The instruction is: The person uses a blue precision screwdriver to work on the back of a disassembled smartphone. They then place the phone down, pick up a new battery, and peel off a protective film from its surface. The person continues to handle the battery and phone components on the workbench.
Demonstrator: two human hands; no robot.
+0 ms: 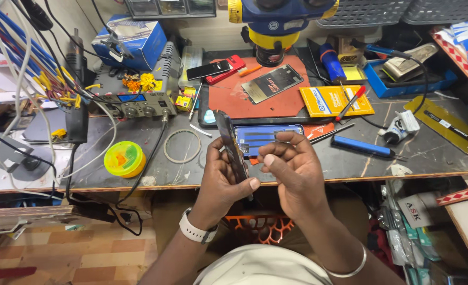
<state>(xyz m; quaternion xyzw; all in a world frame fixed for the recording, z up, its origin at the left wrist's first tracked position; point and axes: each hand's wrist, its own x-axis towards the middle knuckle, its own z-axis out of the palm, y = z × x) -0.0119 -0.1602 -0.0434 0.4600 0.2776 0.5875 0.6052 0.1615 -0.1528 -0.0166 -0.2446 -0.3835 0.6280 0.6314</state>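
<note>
The left hand [220, 182] grips a dark phone [231, 145] edge-up, tilted so its side faces the person, just above the front edge of the bench [429, 153]. The right hand [292, 166] pinches at the phone's upper side, fingers curled; what it pinches is too small to tell. Behind lies a blue phone back [268, 137]. Farther right sits a flat yellow packet [331, 100]; at the back left, a blue box [133, 37].
</note>
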